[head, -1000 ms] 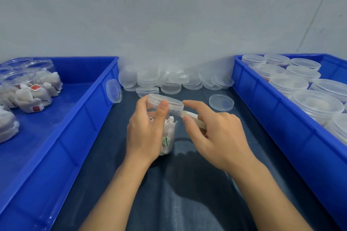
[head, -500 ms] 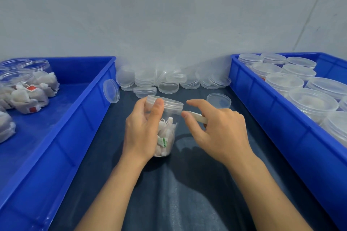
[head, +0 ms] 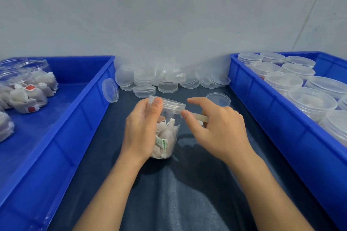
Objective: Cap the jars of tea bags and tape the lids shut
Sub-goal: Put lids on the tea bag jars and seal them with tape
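Left hand (head: 142,127) grips the capped clear plastic jar (head: 166,133); right hand (head: 219,127) pinches pale tape (head: 200,117) against its lid (head: 167,103); several open jars (head: 22,88) await.

A dark blue cloth-covered table (head: 187,202) carries 2 blue bins, left (head: 62,137) and right (head: 281,127), a pile of clear lids (head: 165,80) between them, and 1 loose lid (head: 218,99).

Crates (head: 62,133) blue. Table cover (head: 187,193) dark navy. Jar (head: 167,118), lids (head: 169,80) clear. Tea bags (head: 165,135) white; tags (head: 164,143) green-printed, red (head: 29,87) in left crate. Wall (head: 169,15) grey.
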